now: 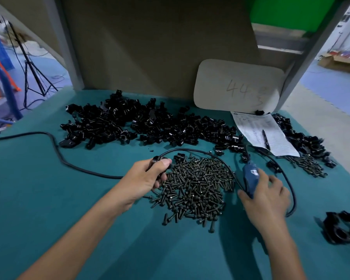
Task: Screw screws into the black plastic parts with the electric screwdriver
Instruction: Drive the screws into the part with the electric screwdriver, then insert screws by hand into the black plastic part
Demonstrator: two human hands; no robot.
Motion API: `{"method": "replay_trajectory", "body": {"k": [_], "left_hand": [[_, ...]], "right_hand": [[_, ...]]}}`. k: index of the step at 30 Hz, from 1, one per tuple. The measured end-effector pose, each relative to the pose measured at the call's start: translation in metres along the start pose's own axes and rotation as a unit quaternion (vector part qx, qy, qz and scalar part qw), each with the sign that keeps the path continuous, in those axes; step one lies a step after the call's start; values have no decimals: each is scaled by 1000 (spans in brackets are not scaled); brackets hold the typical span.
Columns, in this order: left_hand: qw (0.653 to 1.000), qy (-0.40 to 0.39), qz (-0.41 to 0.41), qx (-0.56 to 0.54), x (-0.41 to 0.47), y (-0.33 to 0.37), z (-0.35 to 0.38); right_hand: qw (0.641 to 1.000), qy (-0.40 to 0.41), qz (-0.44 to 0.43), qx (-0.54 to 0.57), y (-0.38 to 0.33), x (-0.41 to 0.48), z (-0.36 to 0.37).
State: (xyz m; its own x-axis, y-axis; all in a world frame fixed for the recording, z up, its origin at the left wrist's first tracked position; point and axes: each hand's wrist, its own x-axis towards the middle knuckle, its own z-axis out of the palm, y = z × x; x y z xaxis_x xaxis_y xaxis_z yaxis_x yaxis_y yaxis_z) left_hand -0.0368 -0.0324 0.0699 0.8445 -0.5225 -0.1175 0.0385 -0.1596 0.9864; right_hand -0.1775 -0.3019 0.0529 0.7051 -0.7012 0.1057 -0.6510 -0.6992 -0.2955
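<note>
My left hand grips a small black plastic part at the left edge of a heap of dark screws in the middle of the teal table. To the right of the heap, my right hand holds the blue electric screwdriver, whose tip points away from me. Its black cable loops behind the screws and runs off to the left. A long pile of black plastic parts lies across the back of the table.
A paper sheet with a pen lies at the back right under a beige board. More black parts and screws sit right of the paper. A few black parts rest near the right edge. A brown partition closes off the back.
</note>
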Motion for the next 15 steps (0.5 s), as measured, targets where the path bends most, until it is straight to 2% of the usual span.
{"method": "replay_trajectory", "body": {"k": [3,6,10,15], "left_hand": [[994,-4,47,96,0,2,2],[980,-4,83,179,0,-1,6],[971,23,86,221,2,-7,5],[966,21,117,228,1,-9,5]], "right_hand": [[988,-25,-128,82,-34,-6,7],[973,-106,-201,39,-52,-9,23],[973,-99,-207,24,-56,-5,34],[967,-96,-237,-1,-58,0,39]]}}
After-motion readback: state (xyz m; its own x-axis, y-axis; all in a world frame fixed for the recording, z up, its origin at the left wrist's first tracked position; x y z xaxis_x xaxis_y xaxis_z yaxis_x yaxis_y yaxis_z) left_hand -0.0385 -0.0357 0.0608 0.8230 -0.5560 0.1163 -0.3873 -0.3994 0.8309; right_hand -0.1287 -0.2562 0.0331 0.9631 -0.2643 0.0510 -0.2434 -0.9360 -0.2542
